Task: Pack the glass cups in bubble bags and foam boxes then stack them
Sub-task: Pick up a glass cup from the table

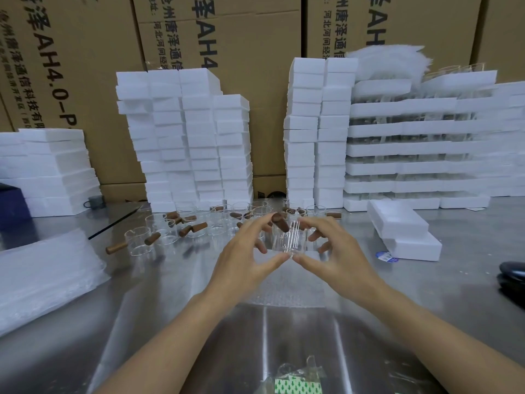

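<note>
Steel tabletop (426,294), cardboard cartons (255,38) behind. Left hand (244,260) and right hand (338,257) hold one clear ribbed glass cup (287,237) with a brown wooden handle (281,223), fingers (272,263) curled round its sides, at the far end of a flat bubble bag (284,288). Behind the cup: loose cups (159,231), foam box stacks (193,137); left of it a bubble bag pile (42,280); right, two foam boxes (403,228).
</note>
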